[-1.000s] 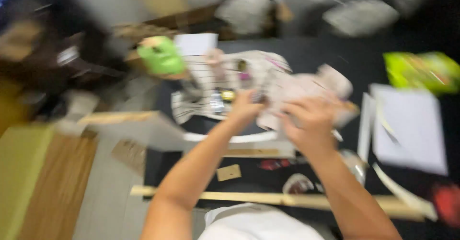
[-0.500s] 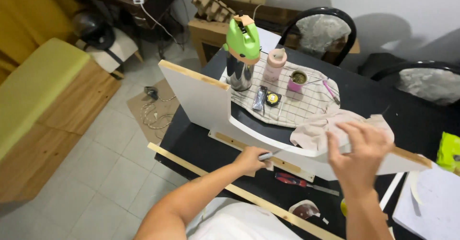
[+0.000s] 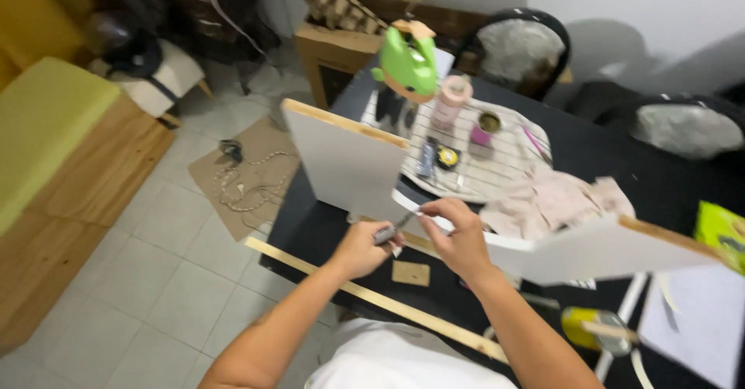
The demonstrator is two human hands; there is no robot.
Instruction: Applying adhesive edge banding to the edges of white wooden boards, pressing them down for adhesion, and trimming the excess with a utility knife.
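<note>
Two hands meet at the near edge of a white board (image 3: 349,164) w/ raw wood edging, which lies across a black table (image 3: 310,230). Left hand (image 3: 361,248) is curled tight round a small dark-handled tool (image 3: 388,232), its thin blade pointing up at the board's underside edge. Right hand (image 3: 458,230), just beside it, pinches the board's white edge strip (image 3: 431,217) btwn thumb & fingers. Behind the board: striped cloth (image 3: 481,168) w/ green-topped bottle (image 3: 407,67), pink cup (image 3: 450,102), small jars. Pink rag (image 3: 559,199) lies right of that. Wood strip (image 3: 372,300) runs along the table's near side.
</note>
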